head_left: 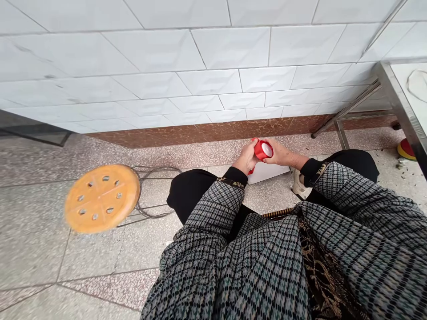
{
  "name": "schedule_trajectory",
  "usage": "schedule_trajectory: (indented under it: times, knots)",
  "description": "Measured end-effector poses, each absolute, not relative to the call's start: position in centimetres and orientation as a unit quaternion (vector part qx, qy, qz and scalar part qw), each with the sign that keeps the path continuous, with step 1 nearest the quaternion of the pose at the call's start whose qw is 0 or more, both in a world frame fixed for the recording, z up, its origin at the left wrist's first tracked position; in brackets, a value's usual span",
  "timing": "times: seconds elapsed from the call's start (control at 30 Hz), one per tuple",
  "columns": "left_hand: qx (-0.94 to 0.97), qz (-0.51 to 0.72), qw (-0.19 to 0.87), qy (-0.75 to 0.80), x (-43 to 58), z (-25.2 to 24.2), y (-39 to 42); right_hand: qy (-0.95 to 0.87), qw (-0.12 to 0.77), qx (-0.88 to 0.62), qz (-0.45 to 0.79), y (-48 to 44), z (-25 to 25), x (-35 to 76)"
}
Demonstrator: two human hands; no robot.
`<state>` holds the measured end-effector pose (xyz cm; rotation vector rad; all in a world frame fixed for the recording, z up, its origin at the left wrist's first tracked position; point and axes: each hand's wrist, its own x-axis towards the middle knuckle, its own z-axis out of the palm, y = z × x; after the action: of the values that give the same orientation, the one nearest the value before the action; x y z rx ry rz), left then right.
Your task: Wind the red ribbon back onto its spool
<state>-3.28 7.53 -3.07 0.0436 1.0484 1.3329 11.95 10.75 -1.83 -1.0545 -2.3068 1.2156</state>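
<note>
A roll of shiny red ribbon (pixel 261 152) with a pale centre is held up between my hands, above the floor. My right hand (pixel 279 152) grips the roll from its right side. On the other side, my left hand (pixel 247 155) has its fingers closed, with bits of red ribbon showing above and below it. Whether the left fingers also press on the roll is hard to see. Below both hands lies a flat white panel or box (pixel 271 172) with a dark edge, partly hidden by the hands.
An orange round stool seat (pixel 102 198) with thin metal legs lies tipped at the left. At the right stands a metal-framed table (pixel 396 100). A red and yellow object (pixel 406 149) is beneath it. A white tiled wall (pixel 230 49) rises ahead.
</note>
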Motion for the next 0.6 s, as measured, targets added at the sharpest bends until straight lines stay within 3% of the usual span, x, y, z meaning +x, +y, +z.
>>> schedule_trajectory:
  times: [0.17, 0.27, 0.5, 0.6]
  knots:
    - [0.043, 0.606, 0.665, 0.435, -3.0, -3.0, 7.5, -0.846, 0.18, -0.367, 0.342, 10.8, -3.3, 11.7]
    - [0.066, 0.62, 0.629, 0.465, -2.9, -2.9, 7.5, -0.839, 0.166, -0.38, 0.353, 11.2, -3.7, 11.7]
    - [0.119, 0.643, 0.551, 0.519, -2.1, -2.8, 7.3, -0.672, 0.156, -0.425, 0.587, 10.7, -1.8, 11.6]
    - [0.127, 0.638, 0.544, 0.531, -1.7, -2.9, 7.1, -0.635, 0.174, -0.418, 0.626, 10.4, -1.2, 11.3]
